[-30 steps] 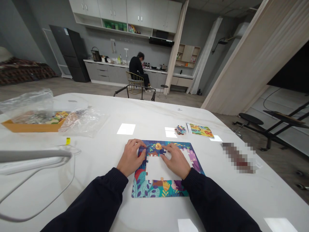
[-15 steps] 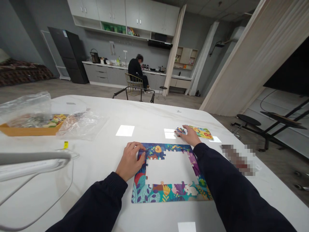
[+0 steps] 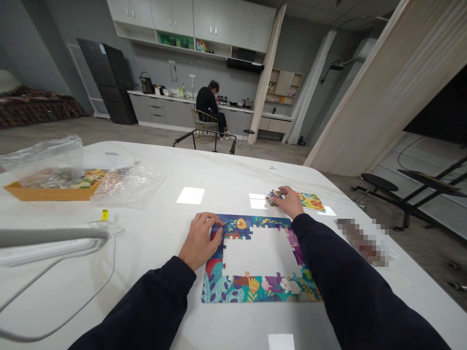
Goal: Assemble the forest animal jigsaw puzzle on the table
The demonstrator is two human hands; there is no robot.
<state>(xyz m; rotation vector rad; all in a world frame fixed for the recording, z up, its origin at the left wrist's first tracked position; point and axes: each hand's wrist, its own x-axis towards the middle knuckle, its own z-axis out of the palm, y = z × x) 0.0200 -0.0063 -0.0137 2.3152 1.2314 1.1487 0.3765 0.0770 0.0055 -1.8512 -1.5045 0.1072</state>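
A jigsaw puzzle point(image 3: 233, 294) lies flat on the white table, its border joined into a frame around a bare middle. Some joined pieces jut in at its upper left. My left hand point(image 3: 201, 238) rests on the puzzle's upper-left edge, fingers bent and thumb apart from them. Beyond the far right corner, my right hand point(image 3: 290, 201) has its thumb and fingers closed around a small stack of puzzle pieces point(image 3: 274, 196). How many pieces it grips is hidden. Just right of that hand lies a yellow picture card point(image 3: 312, 201), partly covered by it.
An orange box point(image 3: 51, 193) with plastic-wrapped contents stands at the left, beside crumpled clear plastic point(image 3: 127, 187). A grey-white device point(image 3: 51, 245) with a cable is at the near left. A blurred item point(image 3: 365, 243) lies at the right. A person point(image 3: 207, 104) sits by the far counter.
The view has shifted slightly. My right hand has closed in over the stack of puzzle pieces, covering more of it. My left hand stays on the puzzle's edge.
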